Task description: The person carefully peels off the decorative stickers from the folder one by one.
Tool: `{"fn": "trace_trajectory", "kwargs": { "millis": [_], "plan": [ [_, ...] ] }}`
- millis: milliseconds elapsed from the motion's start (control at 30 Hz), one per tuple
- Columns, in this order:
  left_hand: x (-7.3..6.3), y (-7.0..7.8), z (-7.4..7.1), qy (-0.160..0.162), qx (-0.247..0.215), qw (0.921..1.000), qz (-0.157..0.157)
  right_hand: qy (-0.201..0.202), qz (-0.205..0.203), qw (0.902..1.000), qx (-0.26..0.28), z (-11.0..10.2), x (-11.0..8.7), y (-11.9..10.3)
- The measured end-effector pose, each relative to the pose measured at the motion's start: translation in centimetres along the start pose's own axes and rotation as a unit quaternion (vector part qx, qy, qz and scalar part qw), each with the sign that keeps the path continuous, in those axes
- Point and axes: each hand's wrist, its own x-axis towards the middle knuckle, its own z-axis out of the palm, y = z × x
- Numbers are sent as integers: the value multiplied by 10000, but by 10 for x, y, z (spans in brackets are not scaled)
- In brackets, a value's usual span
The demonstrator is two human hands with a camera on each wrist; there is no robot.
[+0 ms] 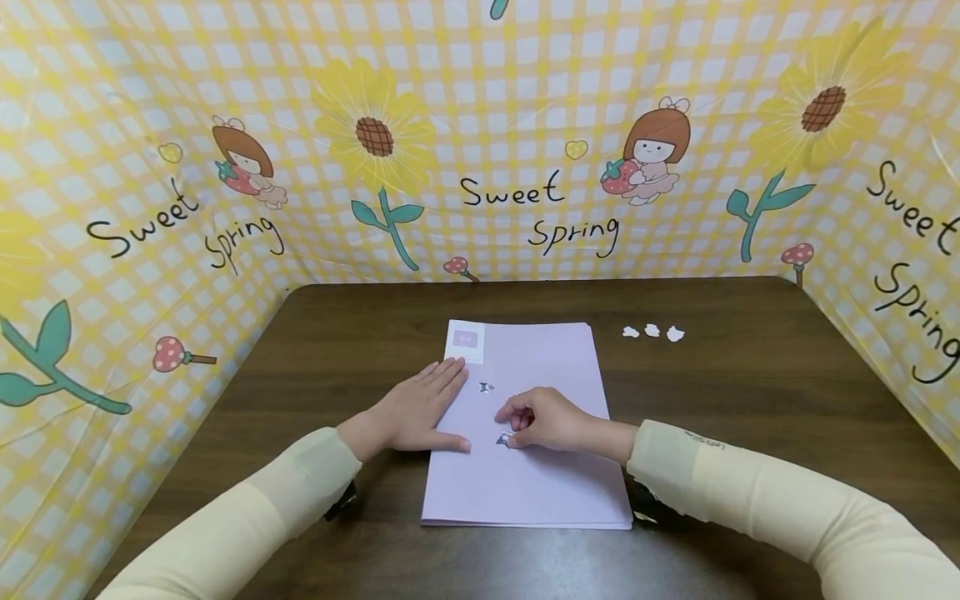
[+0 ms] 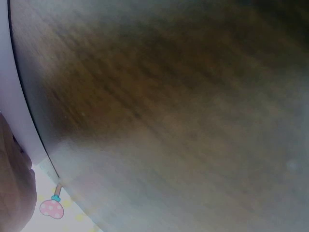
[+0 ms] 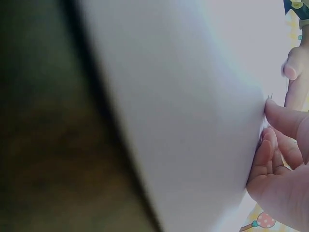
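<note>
A pale lilac folder (image 1: 555, 492) lies flat on the table. My left hand (image 1: 423, 408) rests on its left edge, fingers straight and thumb spread out over the cover. The right hand (image 1: 551, 419) is over the middle of the folder with its fingers curled. Its thumb and index finger hold a small dark-and-white sticker (image 1: 503, 438) close at the cover, partly hidden by the thumb (image 3: 282, 116). Another small sticker (image 1: 486, 387) lies on the cover between the hands, higher up. A white label (image 1: 466, 340) with a pink square is at the folder's top left corner.
Three small white cut-out pieces (image 1: 652, 331) lie in a row on the brown table (image 1: 360, 333), right of the folder's top. A yellow checked cloth (image 1: 495, 108) with printed flowers walls the table at the back and sides.
</note>
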Motion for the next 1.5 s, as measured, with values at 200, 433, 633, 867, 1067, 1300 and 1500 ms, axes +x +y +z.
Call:
{"fn": "trace_trajectory", "kwargs": {
  "millis": [200, 433, 633, 867, 1067, 1300, 1500],
  "plan": [
    [1, 0, -1, -41, 1, 10000, -25, 95, -249, 9991, -338, -1, -2, -1],
    [1, 2, -2, -60, -1, 10000, -24, 78, -215, 9992, -332, -2, -2, -2],
    [-1, 3, -4, -36, 3, 10000, 21, 91, -126, 9998, -119, -2, -2, -2],
    [0, 2, -3, -76, 21, 10000, -14, -16, -22, 9999, 139, -2, 0, -2],
    [0, 1, -1, -102, 33, 9999, -41, -76, -27, 9997, 234, -2, 0, -1],
    [1, 1, -2, -140, 66, 9999, -40, -89, -47, 9993, 358, -3, 0, 2],
    [1, 1, -3, -144, 45, 9999, -26, -131, -31, 9990, 435, -5, -1, 2]
  ]
}}
